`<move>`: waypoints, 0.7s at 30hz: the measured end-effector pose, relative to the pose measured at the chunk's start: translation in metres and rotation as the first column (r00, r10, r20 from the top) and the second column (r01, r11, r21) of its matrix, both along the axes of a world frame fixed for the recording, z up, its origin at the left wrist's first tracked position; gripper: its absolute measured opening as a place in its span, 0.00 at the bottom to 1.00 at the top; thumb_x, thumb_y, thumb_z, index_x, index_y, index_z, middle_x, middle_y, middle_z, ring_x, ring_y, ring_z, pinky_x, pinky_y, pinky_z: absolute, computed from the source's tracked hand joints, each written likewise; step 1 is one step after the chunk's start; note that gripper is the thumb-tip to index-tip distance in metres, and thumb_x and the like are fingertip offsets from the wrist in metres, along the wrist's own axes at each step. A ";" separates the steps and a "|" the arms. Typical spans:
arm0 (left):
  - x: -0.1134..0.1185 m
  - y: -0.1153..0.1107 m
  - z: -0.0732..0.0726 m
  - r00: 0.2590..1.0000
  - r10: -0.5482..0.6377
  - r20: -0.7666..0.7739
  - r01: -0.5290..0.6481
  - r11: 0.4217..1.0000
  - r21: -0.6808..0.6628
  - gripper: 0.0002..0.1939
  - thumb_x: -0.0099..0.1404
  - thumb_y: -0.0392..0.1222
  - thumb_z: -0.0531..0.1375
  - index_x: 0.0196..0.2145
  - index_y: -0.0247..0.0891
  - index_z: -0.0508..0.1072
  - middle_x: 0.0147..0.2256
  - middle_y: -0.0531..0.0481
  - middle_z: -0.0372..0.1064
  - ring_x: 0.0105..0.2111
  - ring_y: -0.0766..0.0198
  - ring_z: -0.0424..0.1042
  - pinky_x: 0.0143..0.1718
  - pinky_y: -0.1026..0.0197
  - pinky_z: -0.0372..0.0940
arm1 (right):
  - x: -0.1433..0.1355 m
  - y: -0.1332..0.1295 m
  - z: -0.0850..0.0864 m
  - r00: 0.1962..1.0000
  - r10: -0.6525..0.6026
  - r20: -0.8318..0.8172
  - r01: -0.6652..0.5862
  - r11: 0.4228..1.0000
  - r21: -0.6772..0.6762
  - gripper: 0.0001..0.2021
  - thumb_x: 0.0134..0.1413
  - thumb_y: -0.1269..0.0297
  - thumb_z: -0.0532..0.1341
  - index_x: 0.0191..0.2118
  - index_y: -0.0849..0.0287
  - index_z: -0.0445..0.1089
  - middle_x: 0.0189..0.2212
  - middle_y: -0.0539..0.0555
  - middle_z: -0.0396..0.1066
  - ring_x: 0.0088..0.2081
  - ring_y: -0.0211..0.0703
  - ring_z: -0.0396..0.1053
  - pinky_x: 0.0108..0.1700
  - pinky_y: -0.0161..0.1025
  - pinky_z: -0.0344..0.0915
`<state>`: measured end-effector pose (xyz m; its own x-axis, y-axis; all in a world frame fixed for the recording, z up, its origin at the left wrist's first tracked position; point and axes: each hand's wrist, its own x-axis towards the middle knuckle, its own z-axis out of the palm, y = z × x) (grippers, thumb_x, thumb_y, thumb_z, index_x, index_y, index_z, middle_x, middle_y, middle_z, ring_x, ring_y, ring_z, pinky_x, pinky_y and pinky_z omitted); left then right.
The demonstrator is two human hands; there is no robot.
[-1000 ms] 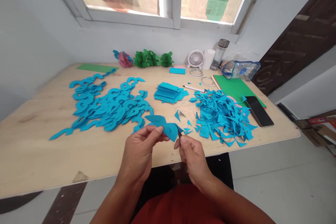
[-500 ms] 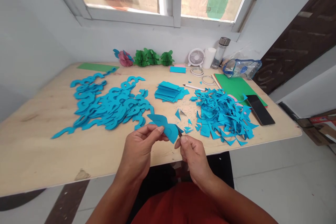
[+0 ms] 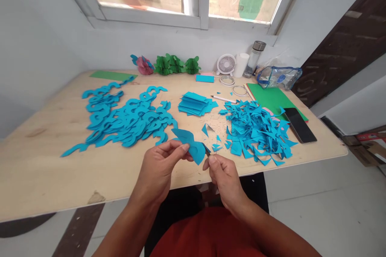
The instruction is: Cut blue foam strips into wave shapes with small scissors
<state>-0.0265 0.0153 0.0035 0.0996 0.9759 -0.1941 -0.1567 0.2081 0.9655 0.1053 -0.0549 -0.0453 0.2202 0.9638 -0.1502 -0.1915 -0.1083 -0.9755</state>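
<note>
My left hand (image 3: 165,162) pinches a blue paper piece (image 3: 196,150) with curved, wing-like edges, above the table's front edge. On its right side, my right hand (image 3: 221,168) is closed round small dark scissors (image 3: 207,151), whose blades meet the paper; their handles are mostly hidden by my fingers. Wavy blue cut-outs (image 3: 132,122) lie heaped to the left. Behind my hands sits a stack of blue paper pieces (image 3: 194,104). A pile of blue scraps (image 3: 256,128) spreads to the right, with a few loose scraps (image 3: 216,146) close to the scissors.
A black phone (image 3: 300,125) and green sheets (image 3: 271,98) lie at the right. Along the back stand green paper shapes (image 3: 175,64), a pink one (image 3: 144,65), a small fan (image 3: 226,65), a bottle (image 3: 254,59) and a clear pouch (image 3: 280,78). A pencil (image 3: 223,99) lies behind the scraps.
The view has shifted slightly. Both hands keep their hold on the paper and the scissors, with hardly any movement between them.
</note>
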 end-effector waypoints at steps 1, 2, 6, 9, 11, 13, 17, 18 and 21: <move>0.000 0.001 0.001 1.000 -0.008 -0.011 0.008 1.000 0.006 0.07 0.47 0.40 0.69 0.18 0.39 0.75 0.17 0.52 0.71 0.22 0.62 0.69 0.31 0.59 0.64 | 0.000 0.000 0.000 1.000 0.002 0.000 -0.002 1.000 -0.003 0.24 0.57 0.43 0.56 0.25 0.60 0.67 0.14 0.41 0.45 0.18 0.32 0.41 0.21 0.35 0.39; -0.001 0.001 0.003 1.000 -0.017 -0.021 0.017 1.000 0.011 0.07 0.47 0.40 0.69 0.18 0.39 0.75 0.17 0.51 0.71 0.22 0.61 0.69 0.31 0.59 0.64 | 0.000 -0.001 0.001 1.000 0.006 -0.002 -0.006 1.000 -0.007 0.24 0.57 0.43 0.56 0.25 0.60 0.67 0.14 0.41 0.45 0.18 0.32 0.41 0.21 0.35 0.38; -0.002 0.004 0.008 0.997 -0.055 -0.063 0.057 0.998 0.034 0.07 0.48 0.41 0.68 0.17 0.40 0.75 0.17 0.50 0.71 0.22 0.60 0.69 0.31 0.59 0.65 | 0.000 -0.001 0.003 0.999 0.025 -0.028 -0.025 1.000 -0.015 0.24 0.57 0.42 0.57 0.25 0.60 0.68 0.14 0.41 0.43 0.18 0.32 0.40 0.21 0.35 0.38; -0.002 0.005 0.010 0.993 -0.072 -0.089 0.077 0.996 0.049 0.08 0.47 0.42 0.68 0.16 0.40 0.75 0.17 0.49 0.70 0.22 0.59 0.69 0.30 0.58 0.65 | 0.000 -0.001 0.004 0.999 0.028 -0.035 -0.028 1.000 -0.003 0.24 0.57 0.42 0.57 0.25 0.60 0.68 0.14 0.41 0.43 0.18 0.33 0.40 0.21 0.35 0.38; -0.002 0.005 0.011 0.992 -0.077 -0.098 0.083 0.995 0.055 0.08 0.47 0.43 0.68 0.16 0.40 0.75 0.17 0.49 0.70 0.22 0.59 0.69 0.30 0.58 0.65 | -0.001 -0.001 0.004 0.999 0.027 -0.032 -0.027 1.000 0.006 0.24 0.57 0.42 0.56 0.25 0.60 0.68 0.15 0.41 0.44 0.19 0.33 0.41 0.21 0.35 0.39; -0.002 0.005 0.011 0.991 -0.083 -0.101 0.090 0.994 0.060 0.08 0.47 0.43 0.67 0.16 0.40 0.75 0.17 0.50 0.70 0.22 0.60 0.69 0.30 0.58 0.65 | -0.001 0.000 0.004 0.999 0.025 -0.028 -0.025 1.000 0.012 0.24 0.58 0.43 0.56 0.25 0.60 0.68 0.15 0.41 0.44 0.19 0.33 0.41 0.21 0.35 0.39; -0.003 0.006 0.009 0.991 -0.091 -0.098 0.098 0.993 0.069 0.08 0.48 0.42 0.67 0.16 0.40 0.75 0.17 0.50 0.70 0.22 0.61 0.69 0.30 0.59 0.65 | 0.000 -0.001 0.005 1.000 0.021 -0.010 -0.020 1.000 0.013 0.24 0.58 0.43 0.56 0.25 0.60 0.68 0.15 0.41 0.45 0.19 0.33 0.41 0.21 0.35 0.40; -0.003 0.006 0.008 0.991 -0.090 -0.098 0.097 0.993 0.071 0.08 0.48 0.42 0.67 0.16 0.40 0.75 0.17 0.50 0.70 0.22 0.61 0.69 0.30 0.59 0.65 | 0.000 -0.001 0.006 1.000 0.020 -0.005 -0.020 1.000 0.010 0.24 0.58 0.43 0.56 0.25 0.60 0.68 0.15 0.41 0.45 0.19 0.33 0.41 0.21 0.35 0.40; -0.004 0.006 0.008 0.990 -0.096 -0.104 0.104 0.991 0.080 0.08 0.49 0.41 0.67 0.16 0.40 0.75 0.17 0.50 0.70 0.22 0.61 0.69 0.31 0.59 0.65 | 0.001 -0.001 0.008 1.000 0.020 0.014 -0.020 1.000 0.006 0.24 0.57 0.42 0.56 0.24 0.60 0.68 0.15 0.41 0.45 0.19 0.33 0.41 0.22 0.35 0.40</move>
